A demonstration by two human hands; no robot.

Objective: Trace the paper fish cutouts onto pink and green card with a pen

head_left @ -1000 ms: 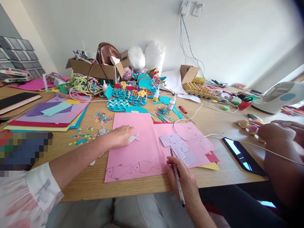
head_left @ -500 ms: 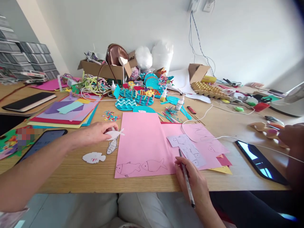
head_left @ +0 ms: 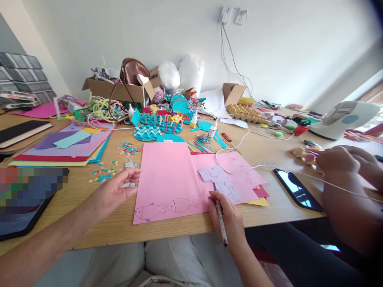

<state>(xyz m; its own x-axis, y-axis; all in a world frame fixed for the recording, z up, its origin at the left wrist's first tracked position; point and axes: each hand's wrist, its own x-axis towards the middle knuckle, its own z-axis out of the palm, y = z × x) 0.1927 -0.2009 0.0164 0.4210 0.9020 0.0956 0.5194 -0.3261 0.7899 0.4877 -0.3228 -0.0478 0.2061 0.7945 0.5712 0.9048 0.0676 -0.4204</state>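
Note:
A pink sheet point(head_left: 167, 175) lies in front of me with two fish outlines point(head_left: 166, 208) drawn near its front edge. My left hand point(head_left: 115, 190) hovers just left of the sheet, its fingers loosely apart and holding nothing. White paper fish cut-outs point(head_left: 129, 184) lie right under its fingertips, and another cut-out point(head_left: 130, 164) rests a little further back. My right hand point(head_left: 230, 219) rests at the table's front edge, closed around a pen point(head_left: 220, 217). The pen's tip points at a white paper with fish sketches point(head_left: 223, 184).
Another person's hands point(head_left: 339, 160) work at the right beside a phone point(head_left: 297, 190) and a white cable point(head_left: 299, 173). A tablet point(head_left: 26, 217) lies at front left, with a stack of coloured paper point(head_left: 60, 145) behind it. Confetti scraps point(head_left: 103, 174), teal paper crafts point(head_left: 167, 119), glue bottles and cardboard boxes point(head_left: 119, 88) crowd the back.
My left hand lifted a white fish cut-out off the pink sheet, carried it left to the other cut-outs and let it go. My right hand stayed put with the pen.

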